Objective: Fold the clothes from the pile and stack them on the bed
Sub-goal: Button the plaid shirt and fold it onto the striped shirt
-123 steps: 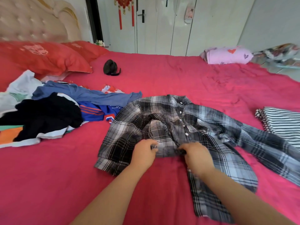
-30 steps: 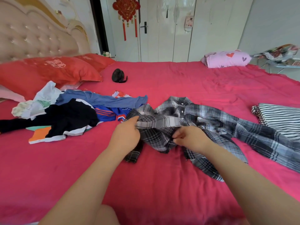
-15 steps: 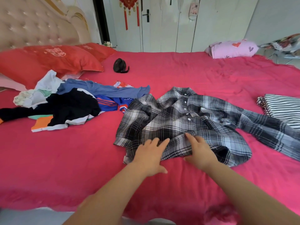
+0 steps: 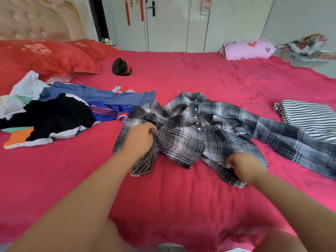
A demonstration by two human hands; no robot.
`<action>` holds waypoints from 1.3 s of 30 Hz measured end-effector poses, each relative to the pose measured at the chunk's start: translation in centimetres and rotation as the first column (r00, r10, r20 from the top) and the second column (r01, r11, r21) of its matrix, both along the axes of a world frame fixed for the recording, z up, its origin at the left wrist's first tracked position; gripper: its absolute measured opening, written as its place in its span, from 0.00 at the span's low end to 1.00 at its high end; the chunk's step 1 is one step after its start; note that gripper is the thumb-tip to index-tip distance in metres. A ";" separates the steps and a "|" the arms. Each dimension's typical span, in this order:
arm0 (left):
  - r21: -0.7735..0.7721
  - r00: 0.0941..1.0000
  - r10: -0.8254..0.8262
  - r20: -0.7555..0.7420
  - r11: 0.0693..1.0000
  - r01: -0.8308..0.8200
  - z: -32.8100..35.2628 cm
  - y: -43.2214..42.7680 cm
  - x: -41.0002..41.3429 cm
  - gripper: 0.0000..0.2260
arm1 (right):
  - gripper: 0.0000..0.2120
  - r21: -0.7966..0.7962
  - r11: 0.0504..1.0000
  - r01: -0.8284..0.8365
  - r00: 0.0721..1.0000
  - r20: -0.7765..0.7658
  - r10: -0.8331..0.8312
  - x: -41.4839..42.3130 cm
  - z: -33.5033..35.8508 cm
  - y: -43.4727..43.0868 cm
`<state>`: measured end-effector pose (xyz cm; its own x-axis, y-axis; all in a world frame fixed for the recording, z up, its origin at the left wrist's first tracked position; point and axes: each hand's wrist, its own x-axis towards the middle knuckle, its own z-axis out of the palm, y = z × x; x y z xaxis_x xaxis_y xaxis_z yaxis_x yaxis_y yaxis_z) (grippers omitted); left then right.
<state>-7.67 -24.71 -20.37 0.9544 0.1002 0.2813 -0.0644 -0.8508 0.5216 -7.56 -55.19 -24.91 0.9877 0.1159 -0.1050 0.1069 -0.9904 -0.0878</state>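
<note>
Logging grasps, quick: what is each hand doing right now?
Left hand: closed, gripping a bunch of the plaid shirt.
Right hand: closed, pinching the shirt's lower edge.

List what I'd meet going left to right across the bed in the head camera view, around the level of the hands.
Pile of unfolded clothes → left hand → right hand → folded striped garment. Both hands grip the plaid shirt, which spans too wide to place.

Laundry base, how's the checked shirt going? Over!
Left grip bunching grey plaid button-up shirt; right grip pinching its hem. Shirt rumpled, not folded. Blue cloth top crowds sleeve.
</note>
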 end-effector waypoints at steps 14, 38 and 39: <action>0.477 0.827 -0.228 -0.513 0.725 0.496 -4.3 0.8 -0.2 0.46 | 0.13 -0.005 0.925 -0.380 0.915 -0.147 0.375 1.1 -1.7 -3.0; 0.001 0.969 -0.106 0.222 0.994 0.108 -0.6 -4.7 19.9 0.17 | 0.08 0.371 0.923 -0.101 0.951 0.308 -0.020 20.0 4.9 -1.6; 0.100 0.942 -0.252 0.223 0.967 0.235 -0.7 -5.2 19.5 0.17 | 0.09 0.305 0.936 -0.174 0.960 0.263 0.093 19.3 4.1 -1.2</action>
